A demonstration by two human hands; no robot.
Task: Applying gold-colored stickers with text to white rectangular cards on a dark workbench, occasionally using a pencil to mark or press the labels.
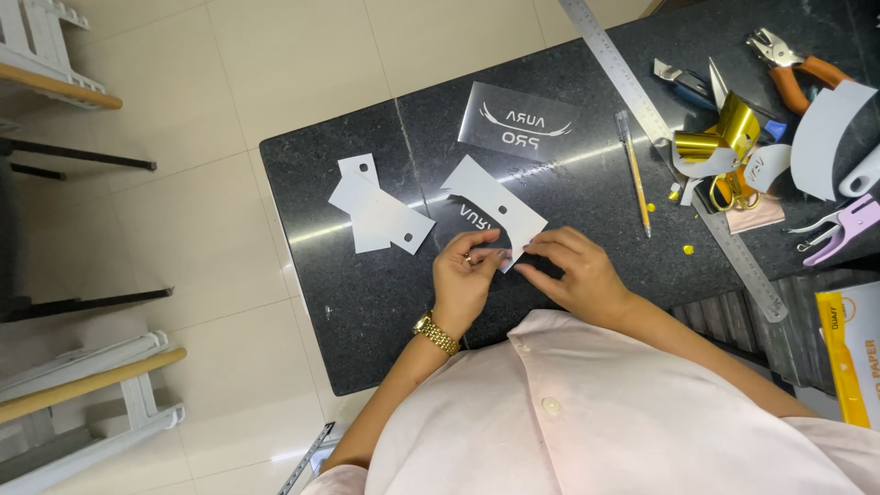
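My left hand (465, 275), with a gold watch on the wrist, and my right hand (577, 270) both pinch the near edge of a white card tag (493, 203) with a punched hole. The tag lies tilted over a clear film sheet with white lettering (469, 220) on the black stone counter (367, 293). Left of it lie two more white tags (378, 213), overlapping, each with a hole.
Another lettered clear sheet (521, 121) lies farther back. A long steel ruler (674, 147) runs diagonally, with a pencil (634, 174) beside it. At the right lie gold foil pieces (724, 133), scissors, orange-handled punch pliers (793, 69), a lilac tool (839, 229) and a paper pack (848, 353).
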